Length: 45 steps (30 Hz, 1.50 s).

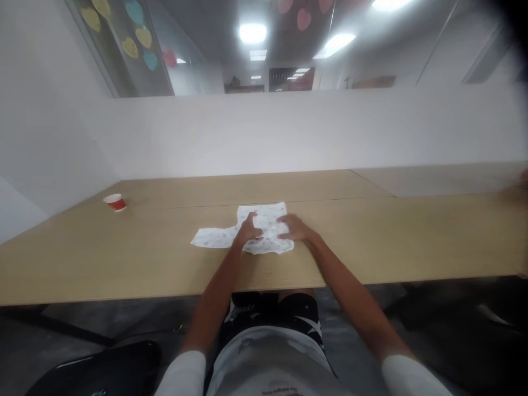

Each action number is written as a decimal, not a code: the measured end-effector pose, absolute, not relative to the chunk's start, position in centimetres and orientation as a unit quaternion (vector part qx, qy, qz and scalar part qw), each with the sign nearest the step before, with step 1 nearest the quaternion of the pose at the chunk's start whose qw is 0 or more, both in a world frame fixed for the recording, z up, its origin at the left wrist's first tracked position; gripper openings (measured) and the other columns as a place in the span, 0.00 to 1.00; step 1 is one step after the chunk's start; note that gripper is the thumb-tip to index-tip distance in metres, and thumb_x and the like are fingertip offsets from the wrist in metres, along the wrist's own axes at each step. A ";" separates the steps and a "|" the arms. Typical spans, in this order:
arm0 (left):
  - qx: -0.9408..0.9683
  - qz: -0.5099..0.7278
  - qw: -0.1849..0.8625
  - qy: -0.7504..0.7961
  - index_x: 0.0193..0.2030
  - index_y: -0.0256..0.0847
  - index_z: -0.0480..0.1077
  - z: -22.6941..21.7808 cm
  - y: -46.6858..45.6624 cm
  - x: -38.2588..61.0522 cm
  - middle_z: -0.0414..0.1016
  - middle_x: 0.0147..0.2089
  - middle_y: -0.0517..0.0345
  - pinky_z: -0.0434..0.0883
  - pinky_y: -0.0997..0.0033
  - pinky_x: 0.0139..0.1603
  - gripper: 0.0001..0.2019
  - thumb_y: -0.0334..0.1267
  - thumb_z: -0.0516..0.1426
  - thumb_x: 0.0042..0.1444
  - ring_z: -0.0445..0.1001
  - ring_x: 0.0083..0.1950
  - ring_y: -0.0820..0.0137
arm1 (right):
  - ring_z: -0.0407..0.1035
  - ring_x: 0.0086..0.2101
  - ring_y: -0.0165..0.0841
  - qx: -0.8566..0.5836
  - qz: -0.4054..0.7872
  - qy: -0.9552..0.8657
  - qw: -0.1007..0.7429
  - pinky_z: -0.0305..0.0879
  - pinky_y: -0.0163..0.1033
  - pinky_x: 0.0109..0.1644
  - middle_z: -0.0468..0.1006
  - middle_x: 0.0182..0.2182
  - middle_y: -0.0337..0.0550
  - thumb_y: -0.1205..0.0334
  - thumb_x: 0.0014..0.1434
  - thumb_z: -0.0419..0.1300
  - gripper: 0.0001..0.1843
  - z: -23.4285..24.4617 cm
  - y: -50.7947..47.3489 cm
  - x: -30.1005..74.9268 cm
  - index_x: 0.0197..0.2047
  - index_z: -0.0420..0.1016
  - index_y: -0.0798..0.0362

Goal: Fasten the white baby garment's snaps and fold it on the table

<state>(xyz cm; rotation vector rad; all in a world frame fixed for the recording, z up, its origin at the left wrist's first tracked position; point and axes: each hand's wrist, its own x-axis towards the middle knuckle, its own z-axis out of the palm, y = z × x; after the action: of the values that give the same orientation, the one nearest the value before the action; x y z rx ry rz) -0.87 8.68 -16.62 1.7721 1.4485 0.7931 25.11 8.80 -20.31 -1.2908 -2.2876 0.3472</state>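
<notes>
Left hand [247,230] and right hand [293,227] on one white printed cloth [268,217]; one paper cup [115,202] beyond.

We count two bare hands, neither pinching. The left hand is half open, fingers slightly curled and pressing on the cloth's middle; the right hand lies flatter, fingers close together, pressing on the cloth's right part. The cloth lies flat and bunched in layers on the light wood tabletop [350,242], one flap reaching left. Well apart, further left and beyond, stands the paper cup, red and white.
</notes>
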 end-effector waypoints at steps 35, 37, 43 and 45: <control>0.847 0.227 0.230 0.421 0.39 0.40 0.71 -16.0 10.0 -4.1 0.66 0.38 0.56 0.67 0.71 0.38 0.10 0.32 0.64 0.48 0.69 0.38 0.65 | 0.54 0.24 0.25 -0.436 0.241 -0.837 0.225 0.44 0.33 0.28 0.61 0.20 0.34 0.70 0.50 0.58 0.09 -17.2 3.3 25.2 0.21 0.62 0.59; 0.860 0.247 0.172 0.412 0.37 0.39 0.72 -15.4 9.7 -3.7 0.64 0.40 0.54 0.67 0.68 0.44 0.09 0.29 0.63 0.47 0.68 0.42 0.63 | 0.56 0.25 0.26 -0.488 0.183 -0.822 0.230 0.44 0.34 0.29 0.64 0.21 0.35 0.68 0.54 0.59 0.11 -17.1 3.6 25.0 0.22 0.64 0.58; 0.902 0.272 0.163 0.292 0.31 0.40 0.66 -15.1 6.7 0.8 0.66 0.33 0.57 0.61 0.69 0.39 0.05 0.26 0.55 0.50 0.65 0.36 0.65 | 0.60 0.30 0.29 -0.539 0.056 -0.781 0.310 0.47 0.34 0.33 0.71 0.29 0.41 0.67 0.62 0.58 0.09 -18.2 5.2 24.0 0.29 0.69 0.58; 0.919 0.216 0.174 0.279 0.27 0.40 0.62 -15.4 5.9 1.9 0.64 0.28 0.59 0.57 0.68 0.34 0.06 0.26 0.52 0.51 0.62 0.31 0.66 | 0.60 0.30 0.29 -0.512 0.067 -0.807 0.288 0.48 0.33 0.34 0.71 0.29 0.40 0.67 0.61 0.60 0.09 -18.7 5.3 23.5 0.29 0.68 0.58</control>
<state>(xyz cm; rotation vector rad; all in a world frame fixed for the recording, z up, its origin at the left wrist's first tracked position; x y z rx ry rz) 1.87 5.89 -15.42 2.6060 0.7903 0.6115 23.49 5.27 -18.73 -1.3659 -2.1533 0.1796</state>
